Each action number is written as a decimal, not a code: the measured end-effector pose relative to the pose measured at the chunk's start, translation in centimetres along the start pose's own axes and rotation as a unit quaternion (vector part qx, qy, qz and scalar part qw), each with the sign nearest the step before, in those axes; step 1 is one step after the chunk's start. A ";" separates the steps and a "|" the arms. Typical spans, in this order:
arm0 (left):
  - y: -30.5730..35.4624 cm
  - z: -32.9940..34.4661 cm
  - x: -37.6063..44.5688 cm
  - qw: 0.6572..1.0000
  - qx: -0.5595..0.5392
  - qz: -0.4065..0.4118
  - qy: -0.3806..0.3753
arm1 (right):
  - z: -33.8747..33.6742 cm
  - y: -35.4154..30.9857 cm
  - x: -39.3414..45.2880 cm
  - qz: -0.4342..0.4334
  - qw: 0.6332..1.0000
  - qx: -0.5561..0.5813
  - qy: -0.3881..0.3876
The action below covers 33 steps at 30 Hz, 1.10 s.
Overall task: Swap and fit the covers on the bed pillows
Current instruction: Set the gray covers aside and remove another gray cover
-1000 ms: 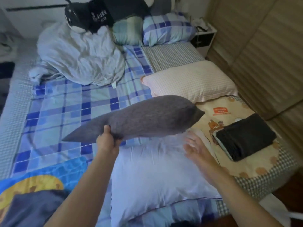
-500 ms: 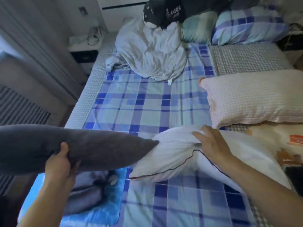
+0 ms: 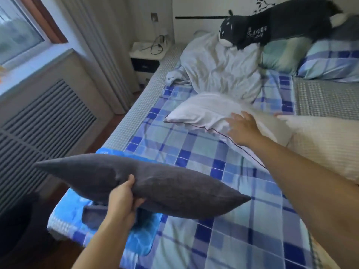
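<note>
While left hand (image 3: pixel 124 197) grips, right hand (image 3: pixel 242 127) outstretched.

The grey pillow (image 3: pixel 155 183) pinched in my left hand (image 3: pixel 122 199) has a matt, nubbly cloth cover, rough like towelling. Under my right hand (image 3: pixel 242 129), the white pillow (image 3: pixel 198 113) is smooth, thin cloth with dark piping along its seam. The checked bedsheet (image 3: pixel 194 152) looks like soft, flat-woven cotton, lightly creased. At right, the cream pillow (image 3: pixel 326 144) has a finely textured, waffle-like weave. The far crumpled duvet (image 3: pixel 219 68) is smooth, wrinkled pale fabric. The plush toy (image 3: pixel 272 30) looks dark and fuzzy.
</note>
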<state>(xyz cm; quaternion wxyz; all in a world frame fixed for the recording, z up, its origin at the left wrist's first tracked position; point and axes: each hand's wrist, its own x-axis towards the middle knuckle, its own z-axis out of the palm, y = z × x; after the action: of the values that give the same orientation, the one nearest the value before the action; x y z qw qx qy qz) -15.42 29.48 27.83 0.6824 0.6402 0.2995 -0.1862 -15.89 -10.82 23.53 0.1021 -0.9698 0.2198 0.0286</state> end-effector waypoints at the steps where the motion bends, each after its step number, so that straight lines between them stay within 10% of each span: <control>1: -1.1 0.9 -0.5 1.000 0.008 -0.017 -0.014 | 0.7 -1.3 -2.4 -0.003 0.998 0.062 -0.033; 6: -6.1 4.7 -4.8 0.988 0.055 -0.102 -0.103 | 0.9 -6.4 -19.9 -0.049 0.942 0.247 -0.222; 11: -9.1 7.4 -12.0 0.937 0.137 -0.150 -0.282 | 2.5 -3.3 -29.8 -0.001 0.994 0.096 -0.051; 14: -9.3 5.9 -12.6 0.888 0.272 0.067 -0.365 | 2.9 0.6 -31.4 0.064 0.992 0.105 0.027; 17: -9.4 3.8 -7.0 0.795 0.394 0.387 -0.249 | 5.3 3.5 -31.9 0.100 0.992 0.061 -0.044; 21: -11.2 3.4 2.3 0.742 0.577 0.259 -0.222 | 9.7 2.8 -32.3 0.121 0.986 0.066 -0.093; 24: -13.1 3.4 3.2 0.685 0.601 0.327 -0.250 | 10.9 -1.0 -32.3 0.087 0.994 0.069 -0.019; 29: -16.8 5.6 -0.4 0.402 0.683 0.515 -0.327 | 10.9 -1.5 -35.2 0.052 0.991 0.111 0.060; 33: -18.9 6.5 1.3 0.396 0.674 0.544 -0.304 | 9.6 4.3 -40.6 0.210 0.976 -0.037 0.046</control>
<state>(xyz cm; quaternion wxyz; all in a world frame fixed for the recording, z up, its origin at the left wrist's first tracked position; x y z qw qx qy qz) -25.36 21.15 12.55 0.0312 0.8202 -0.5625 -0.0990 -54.45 4.49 17.45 0.0473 -0.9056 0.4214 0.0134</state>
